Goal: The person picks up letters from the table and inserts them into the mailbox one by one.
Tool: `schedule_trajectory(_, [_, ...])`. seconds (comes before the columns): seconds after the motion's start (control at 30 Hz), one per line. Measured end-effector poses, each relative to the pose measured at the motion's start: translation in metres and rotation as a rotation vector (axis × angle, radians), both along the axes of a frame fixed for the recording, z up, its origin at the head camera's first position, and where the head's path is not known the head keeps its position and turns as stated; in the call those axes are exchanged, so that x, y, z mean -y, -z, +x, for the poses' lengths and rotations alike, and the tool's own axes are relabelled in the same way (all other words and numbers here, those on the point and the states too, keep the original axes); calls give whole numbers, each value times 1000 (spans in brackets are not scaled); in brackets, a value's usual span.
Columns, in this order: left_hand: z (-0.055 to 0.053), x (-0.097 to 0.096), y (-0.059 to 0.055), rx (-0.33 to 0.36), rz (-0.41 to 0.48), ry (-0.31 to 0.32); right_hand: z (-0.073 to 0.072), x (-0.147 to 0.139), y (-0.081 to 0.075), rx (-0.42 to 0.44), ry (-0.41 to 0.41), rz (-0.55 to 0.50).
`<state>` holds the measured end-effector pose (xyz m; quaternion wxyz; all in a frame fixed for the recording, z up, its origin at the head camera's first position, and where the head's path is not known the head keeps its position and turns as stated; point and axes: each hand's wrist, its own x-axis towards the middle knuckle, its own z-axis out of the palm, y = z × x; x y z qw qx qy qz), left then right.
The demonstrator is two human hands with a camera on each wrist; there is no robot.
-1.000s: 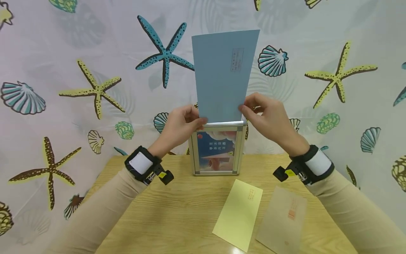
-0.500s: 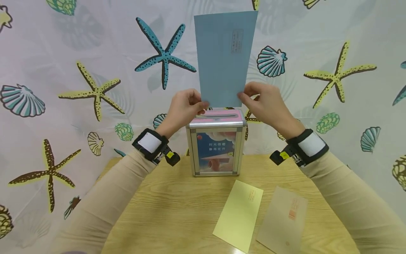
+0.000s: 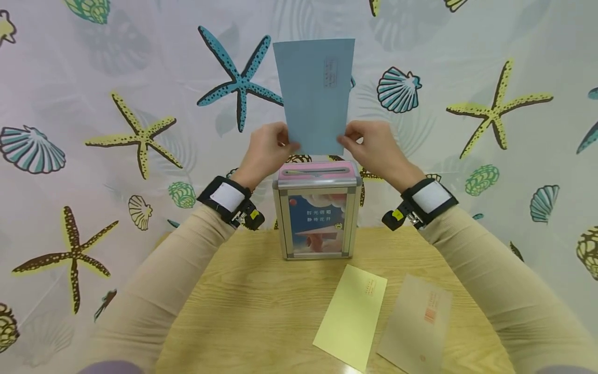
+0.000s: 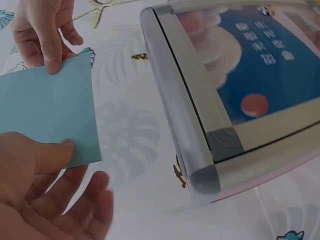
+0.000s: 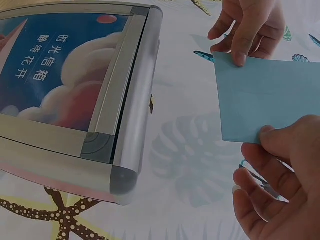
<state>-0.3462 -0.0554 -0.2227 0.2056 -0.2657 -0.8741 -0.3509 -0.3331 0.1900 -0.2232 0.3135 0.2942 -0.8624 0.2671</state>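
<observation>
A blue envelope (image 3: 315, 96) stands upright in the air, its lower edge a little above a box (image 3: 318, 221) with a silver frame. My left hand (image 3: 268, 150) pinches its lower left corner between thumb and fingers. The lower right corner is pinched by my right hand (image 3: 374, 148). The box's pink top has a long slot (image 3: 317, 171), with a thin yellowish edge showing at its left end. In both wrist views a gap separates the envelope's lower edge from the box.
A yellow envelope (image 3: 352, 317) and a tan envelope (image 3: 416, 324) lie on the wooden table (image 3: 247, 311) in front of the box, to the right. Behind hangs a white cloth (image 3: 196, 67) printed with starfish and shells.
Both hands have raised the blue envelope from before the box's top edge, then shifted it left and away from me. The slot has come into view; the box and other envelopes stay put.
</observation>
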Motion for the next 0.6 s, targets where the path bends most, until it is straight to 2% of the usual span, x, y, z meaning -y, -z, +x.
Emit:
schedule_trajectory(0.23, [-11, -2, 12, 93, -71, -63, -13, 5, 10, 121, 19, 77])
schedule_trajectory(0.4, [-17, -2, 21, 111, -106, -78, -18, 6, 16, 191, 28, 92])
schedule_trajectory(0.6, [-22, -2, 30, 132, -160, -82, -24, 4, 27, 217, 31, 114])
